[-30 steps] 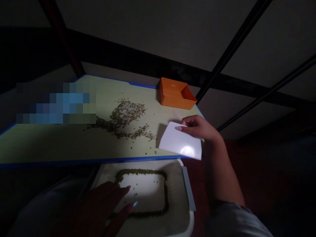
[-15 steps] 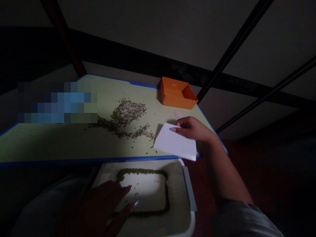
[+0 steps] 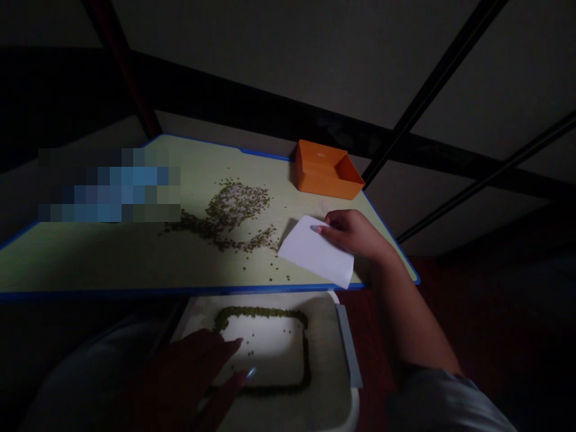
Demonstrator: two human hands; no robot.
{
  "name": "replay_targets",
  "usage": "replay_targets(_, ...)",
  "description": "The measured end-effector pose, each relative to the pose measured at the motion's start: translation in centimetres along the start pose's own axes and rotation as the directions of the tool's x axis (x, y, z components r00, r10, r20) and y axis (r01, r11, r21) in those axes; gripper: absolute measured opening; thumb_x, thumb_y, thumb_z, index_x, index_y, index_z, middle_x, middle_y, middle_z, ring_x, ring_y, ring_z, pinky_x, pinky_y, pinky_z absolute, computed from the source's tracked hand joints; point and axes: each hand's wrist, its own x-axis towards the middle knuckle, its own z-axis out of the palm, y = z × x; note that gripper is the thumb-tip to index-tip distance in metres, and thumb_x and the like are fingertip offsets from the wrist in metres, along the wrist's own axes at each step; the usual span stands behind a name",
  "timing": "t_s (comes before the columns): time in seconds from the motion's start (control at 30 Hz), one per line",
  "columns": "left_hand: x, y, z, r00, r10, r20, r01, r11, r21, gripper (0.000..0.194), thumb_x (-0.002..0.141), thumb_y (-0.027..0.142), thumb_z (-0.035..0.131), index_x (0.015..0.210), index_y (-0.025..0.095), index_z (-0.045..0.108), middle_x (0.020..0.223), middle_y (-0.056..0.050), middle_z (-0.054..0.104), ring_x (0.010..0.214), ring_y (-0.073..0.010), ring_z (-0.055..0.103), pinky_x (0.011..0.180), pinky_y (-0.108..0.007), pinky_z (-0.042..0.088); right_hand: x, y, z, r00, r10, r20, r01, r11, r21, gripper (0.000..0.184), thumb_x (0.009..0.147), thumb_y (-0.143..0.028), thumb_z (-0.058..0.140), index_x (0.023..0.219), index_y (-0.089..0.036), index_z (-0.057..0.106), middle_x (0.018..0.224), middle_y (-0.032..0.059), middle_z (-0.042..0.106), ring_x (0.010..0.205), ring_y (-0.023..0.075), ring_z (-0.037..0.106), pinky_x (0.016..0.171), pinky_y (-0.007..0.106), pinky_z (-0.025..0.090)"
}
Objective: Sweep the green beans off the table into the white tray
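Note:
My right hand (image 3: 353,233) pinches a white sheet of paper (image 3: 317,252) by its far right edge, thumb on top. Tilted above the table's front right part, the sheet has its left corner near small loose green grains. A pile of these grains (image 3: 236,204) lies spread over the pale table. Below the table's edge stands a white plastic bin (image 3: 326,360), with grains lining the edges of its floor. In deep shadow, my left hand (image 3: 198,372) is over the bin's left side, thumb and finger apart, holding nothing that I can see.
An orange open box (image 3: 328,180) stands at the table's back right corner. The table (image 3: 112,258) has a blue edge. A blurred-out patch (image 3: 126,186) covers something at the left. Dark panelled doors (image 3: 270,54) rise behind the table.
The paper's near right corner has lifted a little and the sheet has shifted slightly left relative to the table. My left hand keeps its place over the bin. The view has moved slightly.

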Motion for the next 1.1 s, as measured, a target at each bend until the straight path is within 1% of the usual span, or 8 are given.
replay_targets(0.2,-0.8,-0.1,0.3,0.999,-0.018,0.030,0.018,1.000,0.012,0.039,0.104,0.061,0.040,0.121,0.037,0.066,0.112,0.004,0.078,0.099,-0.0225,0.076,0.084,-0.037,0.063,0.4,-0.6,0.4,0.999,-0.043,-0.026,0.042,0.998,-0.035,0.036,0.089,-0.049,0.059,0.069,-0.020,0.056,0.059,-0.0012,0.048,0.057,0.0122,0.038,0.055,0.030,0.027)
replay_targets(0.37,0.4,0.2,-0.2,0.998,0.014,-0.056,-0.014,1.000,0.003,0.035,0.102,0.061,0.046,0.116,0.036,0.067,0.102,0.006,0.079,0.088,-0.0197,0.078,0.072,-0.033,0.064,0.9,-1.7,0.7,0.998,-0.067,-0.019,0.065,0.994,-0.087,0.034,0.091,-0.045,0.059,0.068,-0.020,0.054,0.060,-0.0010,0.049,0.058,0.0124,0.039,0.057,0.031,0.027)
replay_targets(0.43,1.1,0.4,-0.6,0.996,0.025,-0.091,-0.025,1.000,-0.005,0.036,0.103,0.061,0.044,0.113,0.034,0.066,0.099,0.006,0.079,0.084,-0.0193,0.078,0.069,-0.033,0.064,1.1,-2.3,1.0,0.997,-0.072,-0.017,0.070,0.991,-0.113,0.033,0.091,-0.043,0.059,0.068,-0.020,0.053,0.061,-0.0007,0.050,0.058,0.0123,0.039,0.058,0.031,0.027)
replay_targets(0.6,2.0,0.8,-1.1,0.996,0.030,-0.087,-0.037,0.997,-0.075,0.033,0.106,0.056,0.041,0.109,0.032,0.064,0.093,0.007,0.078,0.078,-0.0150,0.077,0.066,-0.025,0.061,1.8,-3.8,2.0,0.996,-0.087,-0.014,0.084,0.985,-0.150,0.033,0.092,-0.043,0.060,0.069,-0.020,0.053,0.063,0.0006,0.053,0.058,0.0125,0.039,0.058,0.031,0.027)
replay_targets(0.77,1.9,1.1,-1.1,0.992,0.029,-0.120,-0.033,0.999,-0.032,0.033,0.107,0.055,0.039,0.111,0.031,0.062,0.093,0.004,0.078,0.079,-0.0164,0.077,0.068,-0.026,0.062,2.5,-4.3,2.6,0.993,-0.119,-0.005,0.116,0.981,-0.152,0.032,0.092,-0.042,0.061,0.070,-0.019,0.055,0.063,0.0000,0.053,0.058,0.0121,0.039,0.058,0.030,0.026)
replay_targets(0.83,1.9,1.2,-1.2,0.994,0.026,-0.102,-0.031,0.998,-0.054,0.032,0.108,0.053,0.038,0.111,0.031,0.061,0.093,0.004,0.077,0.079,-0.0161,0.076,0.068,-0.026,0.063,2.8,-4.4,2.5,0.989,-0.148,0.006,0.147,0.979,-0.142,0.032,0.091,-0.043,0.061,0.070,-0.020,0.054,0.062,-0.0006,0.051,0.059,0.0121,0.039,0.058,0.030,0.026)
replay_targets(0.93,1.9,1.2,-1.5,0.996,0.034,-0.083,-0.041,0.996,-0.080,0.032,0.108,0.051,0.036,0.111,0.030,0.059,0.091,0.004,0.077,0.077,-0.0163,0.076,0.067,-0.026,0.062,3.4,-4.3,2.4,0.982,-0.185,0.044,0.188,0.977,-0.105,0.034,0.091,-0.045,0.061,0.069,-0.020,0.053,0.061,-0.0018,0.049,0.059,0.0120,0.038,0.059,0.029,0.026)
replay_targets(1.1,1.9,1.2,-1.4,0.994,0.051,-0.102,-0.054,0.998,-0.025,0.031,0.108,0.049,0.037,0.112,0.028,0.059,0.093,0.001,0.076,0.081,-0.0185,0.075,0.070,-0.028,0.062,4.3,-4.1,2.6,0.963,-0.251,0.096,0.259,0.963,-0.072,0.036,0.090,-0.047,0.061,0.069,-0.021,0.050,0.060,-0.0031,0.046,0.059,0.0116,0.037,0.060,0.029,0.026)
